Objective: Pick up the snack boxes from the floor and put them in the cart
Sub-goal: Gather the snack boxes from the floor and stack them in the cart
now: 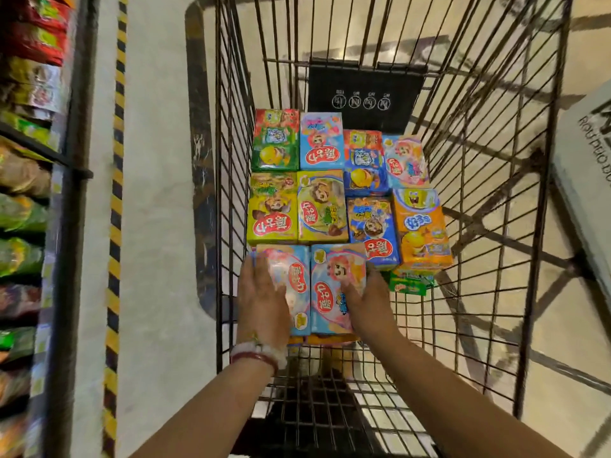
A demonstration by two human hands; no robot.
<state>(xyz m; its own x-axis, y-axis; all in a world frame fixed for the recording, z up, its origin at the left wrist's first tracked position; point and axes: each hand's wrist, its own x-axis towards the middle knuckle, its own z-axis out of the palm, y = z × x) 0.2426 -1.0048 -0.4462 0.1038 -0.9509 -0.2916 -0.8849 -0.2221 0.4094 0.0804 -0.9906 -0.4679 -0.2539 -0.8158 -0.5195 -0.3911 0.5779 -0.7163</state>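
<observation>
Two pale-blue boxes (310, 289) side by side in cart (496, 226), flanked by flat left hand (261, 302) and right hand (367, 300), fingers straight, pressing their outer sides.

Left hand (261, 295), right hand (365, 297): flat, fingers extended, arms outstretched.

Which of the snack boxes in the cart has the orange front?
The orange box at the right end of the middle row, next to the blue box. The others are mostly blue, yellow, green or pink.
</observation>
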